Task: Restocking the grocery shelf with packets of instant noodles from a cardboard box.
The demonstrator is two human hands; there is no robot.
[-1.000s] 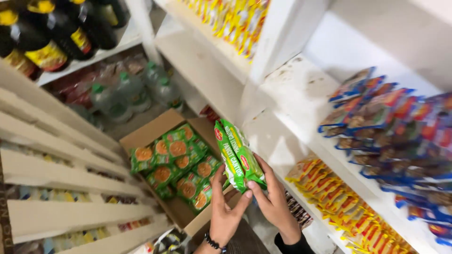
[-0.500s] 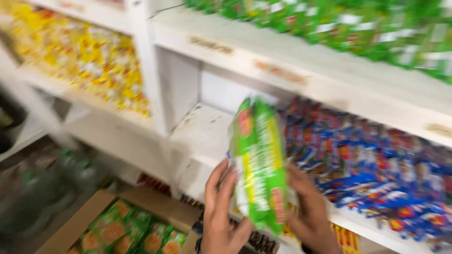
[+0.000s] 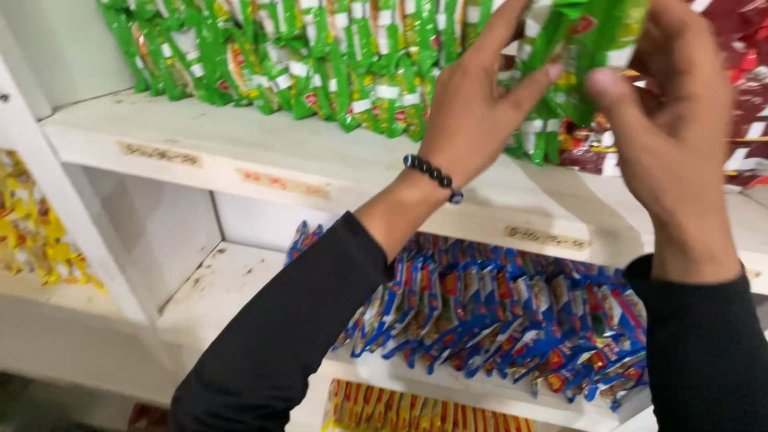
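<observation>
A white wooden shelf [image 3: 264,156] runs across the view and serves as the landmark. On top of it stands a row of green packets [image 3: 320,60], upright and packed side by side, each with a white band and red and orange marks. To their right on the same shelf sit red packets [image 3: 748,104]. Three small tan paper labels [image 3: 158,154] are stuck along the shelf's front edge. Below the shelf, blue packets [image 3: 496,320] with red and yellow marks lean in a tight row. Lower still is a strip of yellow and orange packets [image 3: 416,412]. To the left of the shelf, past a white post, lie yellow packets [image 3: 36,240].

Above the shelf's right part, the left hand [image 3: 472,112], with a dark bead bracelet [image 3: 432,176] on the wrist, and the right hand [image 3: 668,112] together hold a green packet [image 3: 584,36]. It is glossy, and its upper part is cut off by the picture's top edge. Fingers and thumbs of both hands pinch it from either side.
</observation>
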